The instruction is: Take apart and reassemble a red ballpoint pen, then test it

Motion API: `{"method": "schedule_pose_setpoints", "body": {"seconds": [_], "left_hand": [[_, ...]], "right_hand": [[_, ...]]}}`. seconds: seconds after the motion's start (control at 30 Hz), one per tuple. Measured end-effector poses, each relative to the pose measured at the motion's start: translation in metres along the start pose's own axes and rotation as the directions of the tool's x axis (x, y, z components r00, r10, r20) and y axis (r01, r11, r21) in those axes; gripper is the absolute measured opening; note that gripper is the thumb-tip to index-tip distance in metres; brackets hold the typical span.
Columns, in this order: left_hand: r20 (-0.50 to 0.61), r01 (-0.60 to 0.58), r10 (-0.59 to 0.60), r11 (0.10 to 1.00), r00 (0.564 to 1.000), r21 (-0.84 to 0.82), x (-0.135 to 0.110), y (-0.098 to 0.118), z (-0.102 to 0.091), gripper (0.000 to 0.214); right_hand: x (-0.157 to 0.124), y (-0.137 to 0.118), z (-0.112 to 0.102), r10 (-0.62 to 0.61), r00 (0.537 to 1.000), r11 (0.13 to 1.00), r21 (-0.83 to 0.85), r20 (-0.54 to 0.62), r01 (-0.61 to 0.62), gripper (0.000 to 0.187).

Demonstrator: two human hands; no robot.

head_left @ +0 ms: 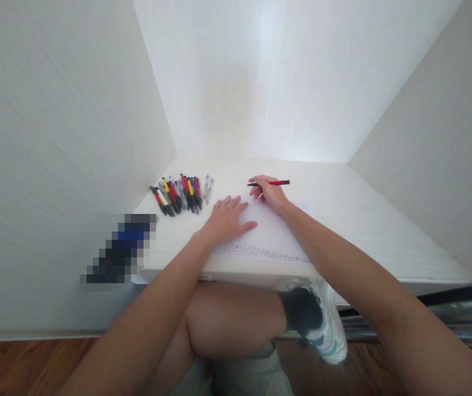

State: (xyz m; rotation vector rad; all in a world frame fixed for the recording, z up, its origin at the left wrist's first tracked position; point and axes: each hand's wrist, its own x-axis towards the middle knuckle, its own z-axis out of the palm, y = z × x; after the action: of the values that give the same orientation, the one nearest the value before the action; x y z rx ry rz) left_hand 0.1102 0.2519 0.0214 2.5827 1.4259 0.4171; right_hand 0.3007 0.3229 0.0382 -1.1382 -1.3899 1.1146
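My right hand (269,193) grips a red pen with a black tip (275,182), held nearly level with its tip toward the left, at the far edge of a white sheet of paper (271,236). My left hand (225,218) lies flat on the sheet's left part, fingers stretched out. Small coloured scribbles run along the sheet's near edge. A bunch of several pens (180,194), red, yellow, black and clear, lies on the white desk (363,220) to the left of my left hand.
White walls close in the desk on the left, back and right. A blurred dark and blue patch (120,247) sits at the desk's left near corner. My bent knee and a white shoe (327,324) are under the desk's front edge, above a wooden floor.
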Motion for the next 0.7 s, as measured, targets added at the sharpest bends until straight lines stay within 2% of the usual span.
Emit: {"method": "schedule_pose_setpoints", "body": {"seconds": [0.2,0.27,0.37,0.5,0.7], "left_hand": [[0.018,0.060,-0.061,0.997,0.998,0.055,-0.002,0.012,-0.003,0.078],[0.020,0.074,-0.076,0.995,0.997,0.072,-0.002,0.013,-0.004,0.079],[0.016,0.074,-0.076,0.991,0.997,0.108,-0.001,0.014,-0.004,0.080],[0.041,0.070,-0.076,0.989,0.996,0.130,0.000,0.012,-0.003,0.082],[0.075,0.086,-0.094,0.990,0.993,0.108,0.002,0.011,-0.004,0.084]], "right_hand": [[0.002,-0.010,-0.002,0.001,0.997,1.000,-0.013,0.078,0.000,0.021],[-0.004,-0.015,-0.007,-0.008,0.997,0.998,-0.060,0.079,0.013,0.018],[-0.020,-0.018,-0.020,-0.006,0.988,0.988,-0.153,0.153,0.030,0.015],[-0.035,-0.010,-0.034,0.024,0.980,0.984,-0.177,0.200,0.012,0.016],[-0.032,0.002,-0.033,-0.066,0.976,0.950,-0.285,0.208,0.125,0.016]]}}
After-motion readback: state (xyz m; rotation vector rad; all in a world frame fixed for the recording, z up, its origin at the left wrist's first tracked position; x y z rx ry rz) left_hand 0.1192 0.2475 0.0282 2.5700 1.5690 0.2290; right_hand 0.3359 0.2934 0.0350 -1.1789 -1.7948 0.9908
